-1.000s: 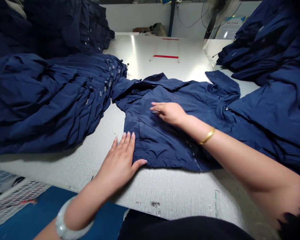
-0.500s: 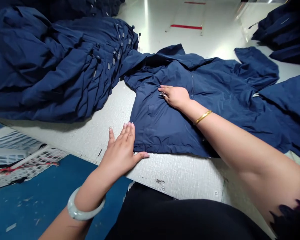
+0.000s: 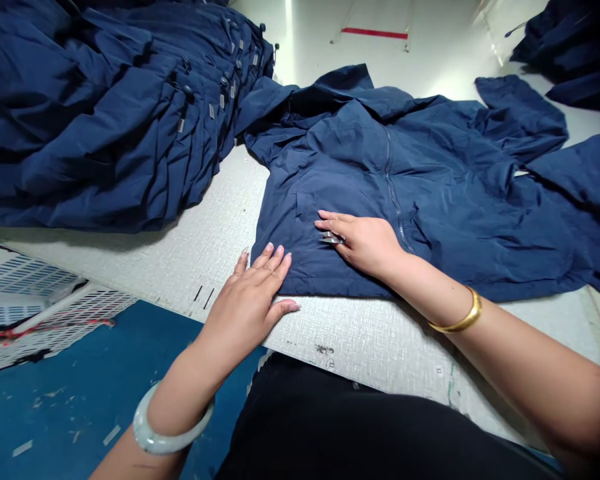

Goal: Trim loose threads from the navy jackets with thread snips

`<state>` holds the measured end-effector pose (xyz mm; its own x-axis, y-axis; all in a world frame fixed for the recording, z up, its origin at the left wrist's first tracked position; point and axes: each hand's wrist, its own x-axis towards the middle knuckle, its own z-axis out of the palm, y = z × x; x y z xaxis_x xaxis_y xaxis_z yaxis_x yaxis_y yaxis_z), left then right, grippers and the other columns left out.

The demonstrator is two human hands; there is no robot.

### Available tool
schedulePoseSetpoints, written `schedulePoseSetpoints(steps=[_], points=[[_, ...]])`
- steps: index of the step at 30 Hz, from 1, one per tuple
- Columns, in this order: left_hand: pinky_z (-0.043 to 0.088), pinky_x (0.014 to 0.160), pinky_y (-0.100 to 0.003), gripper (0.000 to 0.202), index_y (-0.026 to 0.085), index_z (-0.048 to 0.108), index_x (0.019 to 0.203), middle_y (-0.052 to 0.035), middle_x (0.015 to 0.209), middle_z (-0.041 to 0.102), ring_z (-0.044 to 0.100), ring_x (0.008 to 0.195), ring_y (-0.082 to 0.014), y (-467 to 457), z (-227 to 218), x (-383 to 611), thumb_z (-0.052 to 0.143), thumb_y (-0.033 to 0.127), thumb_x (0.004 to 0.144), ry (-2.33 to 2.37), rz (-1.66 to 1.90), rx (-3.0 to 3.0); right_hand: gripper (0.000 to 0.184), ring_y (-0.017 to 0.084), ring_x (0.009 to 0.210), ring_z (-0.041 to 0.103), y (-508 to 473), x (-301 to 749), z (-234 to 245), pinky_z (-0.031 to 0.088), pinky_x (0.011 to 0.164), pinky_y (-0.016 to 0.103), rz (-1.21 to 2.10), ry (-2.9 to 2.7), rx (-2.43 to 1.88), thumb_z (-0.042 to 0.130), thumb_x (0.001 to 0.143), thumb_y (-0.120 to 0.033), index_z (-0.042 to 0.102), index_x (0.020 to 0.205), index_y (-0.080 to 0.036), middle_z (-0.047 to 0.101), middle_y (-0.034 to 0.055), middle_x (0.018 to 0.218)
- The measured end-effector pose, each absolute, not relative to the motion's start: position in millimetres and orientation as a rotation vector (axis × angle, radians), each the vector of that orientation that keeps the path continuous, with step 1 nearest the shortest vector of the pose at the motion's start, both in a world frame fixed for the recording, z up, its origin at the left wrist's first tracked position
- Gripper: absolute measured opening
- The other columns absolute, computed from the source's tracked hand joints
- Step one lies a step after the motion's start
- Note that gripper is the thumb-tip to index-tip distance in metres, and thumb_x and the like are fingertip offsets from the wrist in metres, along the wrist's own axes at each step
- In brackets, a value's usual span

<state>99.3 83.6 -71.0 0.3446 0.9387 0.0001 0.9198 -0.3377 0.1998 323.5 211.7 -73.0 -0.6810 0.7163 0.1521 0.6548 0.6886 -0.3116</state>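
A navy blue jacket (image 3: 350,160) lies spread on the white table, its front zipper (image 3: 392,187) running toward me. My left hand (image 3: 247,293) rests flat at the jacket's near left corner, fingers spread over the hem and thumb on the tabletop. On the front panel, just right of the pocket flap (image 3: 306,203), lies my right hand (image 3: 367,243). Its fingers are curled round small metal thread snips (image 3: 333,238), whose pointed blades stick out to the left. The rest of the snips is hidden in the palm.
A big pile of navy jackets (image 3: 105,127) with cord ends and small tags covers the table (image 3: 220,220) at left. More dark garments (image 3: 575,53) lie at far right. White perforated baskets (image 3: 25,293) stand below the table's left edge, on the blue floor (image 3: 80,400).
My right hand has slid down the front panel toward the hem with the snips in it. My left hand has shifted slightly right, onto the hem corner. More of the zipper shows.
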Motion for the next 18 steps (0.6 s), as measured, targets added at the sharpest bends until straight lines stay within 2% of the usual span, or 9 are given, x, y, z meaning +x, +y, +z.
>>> schedulePoseSetpoints(steps=[4,8,11,18], points=[[0.02,0.12,-0.051,0.073,0.016,0.031,0.151,-0.0113,0.156,0.037,0.027,0.147,-0.0251,81.9,-73.2,97.0,0.052,0.054,0.092,1.73,0.172,2.365,0.047,0.02,0.116,0.064,213.1,327.8,-84.1,0.056,0.087,0.035,0.268,-2.631,-1.11,0.053,0.086,-0.015,0.061,0.13,-0.026,0.055,-0.0047,0.142],[0.019,0.119,-0.056,0.069,0.025,0.031,0.152,-0.0079,0.155,0.04,0.031,0.146,-0.0253,83.1,-71.1,96.4,0.053,0.053,0.092,1.742,0.191,2.333,0.046,0.02,0.117,0.064,213.2,327.2,-83.3,0.056,0.089,0.035,0.288,-2.629,-1.095,0.053,0.087,-0.015,0.06,0.131,-0.026,0.054,-0.0044,0.143],[0.02,0.117,-0.061,0.062,0.034,0.037,0.148,-0.0055,0.153,0.043,0.035,0.143,-0.0269,83.6,-70.2,96.9,0.053,0.053,0.091,1.755,0.211,2.332,0.047,0.02,0.117,0.063,212.3,326.5,-82.9,0.055,0.09,0.035,0.328,-2.632,-1.1,0.052,0.087,-0.015,0.06,0.132,-0.026,0.054,-0.0034,0.143],[0.026,0.115,-0.062,0.051,0.038,0.043,0.144,-0.0044,0.152,0.044,0.039,0.141,-0.0274,88.1,-61.7,89.8,0.048,0.05,0.094,1.695,0.128,2.347,0.049,0.022,0.119,0.062,210.7,325.9,-78.3,0.054,0.095,0.037,0.411,-2.635,-1.085,0.05,0.086,-0.014,0.059,0.133,-0.022,0.051,0.0013,0.146]])
